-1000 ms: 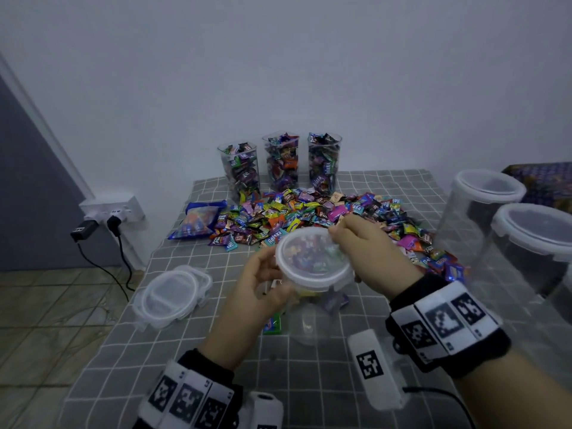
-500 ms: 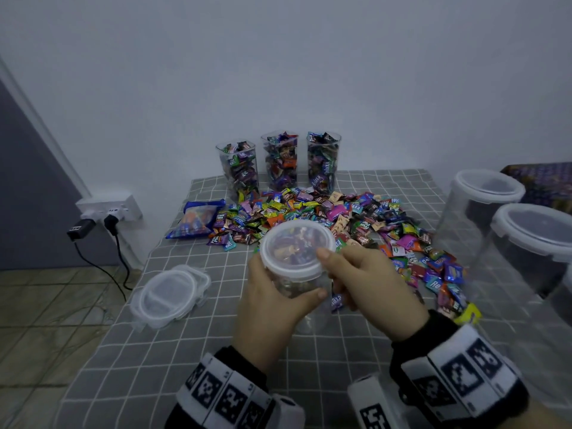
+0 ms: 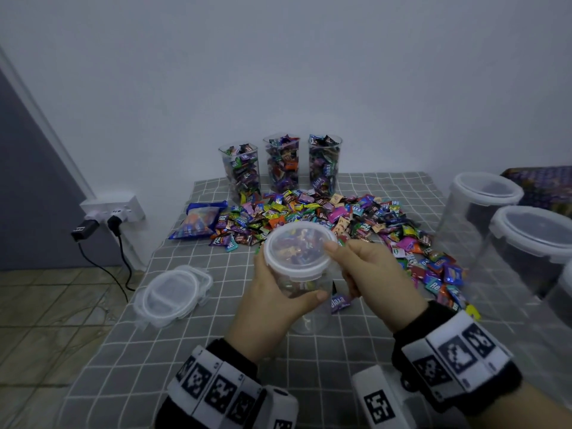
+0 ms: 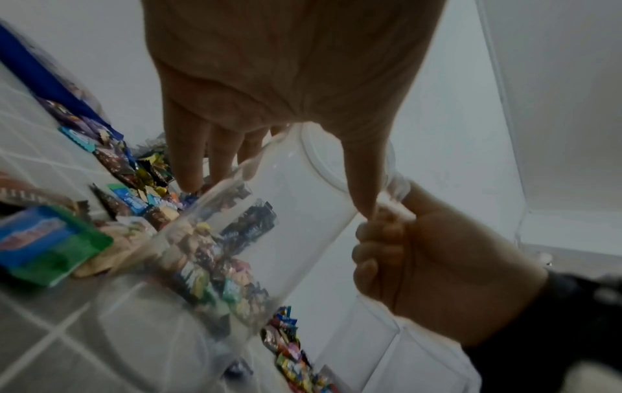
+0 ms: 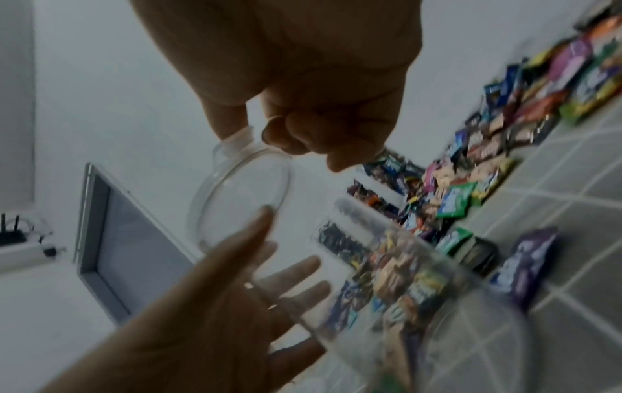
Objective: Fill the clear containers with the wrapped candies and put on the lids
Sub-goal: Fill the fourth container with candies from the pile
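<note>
left hand (image 3: 272,301): I've got it wrapped round the body of the clear container (image 3: 305,292), thumb across the near side, fingers round the far side. Firm hold.
right hand (image 3: 374,277): curled, thumb and fingers pinching a latch tab at the right edge of the lid (image 3: 298,250). The right wrist view shows the tab clamped between thumb and fingertips.
container: held up between both hands, tilted, above the grey checked tablecloth (image 3: 216,342), in front of my chest. It sits in my left palm, with the right hand touching only at the rim.
contents: wrapped candies inside, roughly the lower part filled; upper part looks clear in the left wrist view.
lid: sitting on the mouth of the container. Whether it's fully snapped down, can't tell.
candy pile (image 3: 328,221): loose on the cloth just beyond the container, trailing off to the right past my right hand.
filled tumblers (image 3: 283,164): three in a row at the back by the wall, stuffed with candies, no lids on.
spare lids (image 3: 171,294): stacked flat on the cloth, left of my left hand, apart from it.
big tubs (image 3: 483,209): lidded, along the right edge, well apart from both hands.
blue bag (image 3: 198,219): left end of the pile.
</note>
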Tool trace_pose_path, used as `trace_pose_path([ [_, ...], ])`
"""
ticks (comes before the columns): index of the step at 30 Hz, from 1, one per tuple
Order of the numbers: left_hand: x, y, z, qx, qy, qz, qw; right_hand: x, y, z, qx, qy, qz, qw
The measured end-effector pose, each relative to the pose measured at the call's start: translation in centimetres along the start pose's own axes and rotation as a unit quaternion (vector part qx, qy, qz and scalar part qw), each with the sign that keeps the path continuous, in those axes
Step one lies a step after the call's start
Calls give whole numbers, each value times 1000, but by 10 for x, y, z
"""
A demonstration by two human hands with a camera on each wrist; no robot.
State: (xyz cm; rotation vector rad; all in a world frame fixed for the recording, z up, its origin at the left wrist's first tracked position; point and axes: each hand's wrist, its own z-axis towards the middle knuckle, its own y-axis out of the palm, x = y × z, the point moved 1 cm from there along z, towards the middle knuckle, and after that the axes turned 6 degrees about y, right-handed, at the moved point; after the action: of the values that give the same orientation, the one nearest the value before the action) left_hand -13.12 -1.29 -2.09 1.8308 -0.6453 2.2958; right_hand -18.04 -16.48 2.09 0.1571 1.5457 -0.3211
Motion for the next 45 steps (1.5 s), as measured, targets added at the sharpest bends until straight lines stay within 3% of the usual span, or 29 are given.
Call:
trace_pose_path([
  [4,13,-22,-2,-26,10,-4,1000,6,-12,1,34,-43,-47,997],
  [9,44,-44,10,-56,80,77,992,13,-14,1,-101,-19,-139,985],
  [14,52,-30,27,-144,96,196,965,20,4,2,-145,-76,-87,983],
  [20,47,-22,27,-106,117,210,965,30,7,6,-114,-82,-79,987],
  [27,65,-49,32,27,146,124,981,25,4,3,-105,-60,-138,983],
  [29,60,-73,38,62,123,121,983,23,4,2,-107,-51,-149,982],
  [31,48,-98,39,60,74,192,977,23,3,2,-109,-44,-156,981],
  [37,-10,-144,28,-55,-61,410,908,22,3,2,-117,-31,-152,981],
  [40,-33,-151,26,-80,-108,451,882,21,3,1,-111,-31,-157,981],
  [45,-42,-147,23,-114,-131,488,856,21,4,1,-106,-34,-156,982],
])
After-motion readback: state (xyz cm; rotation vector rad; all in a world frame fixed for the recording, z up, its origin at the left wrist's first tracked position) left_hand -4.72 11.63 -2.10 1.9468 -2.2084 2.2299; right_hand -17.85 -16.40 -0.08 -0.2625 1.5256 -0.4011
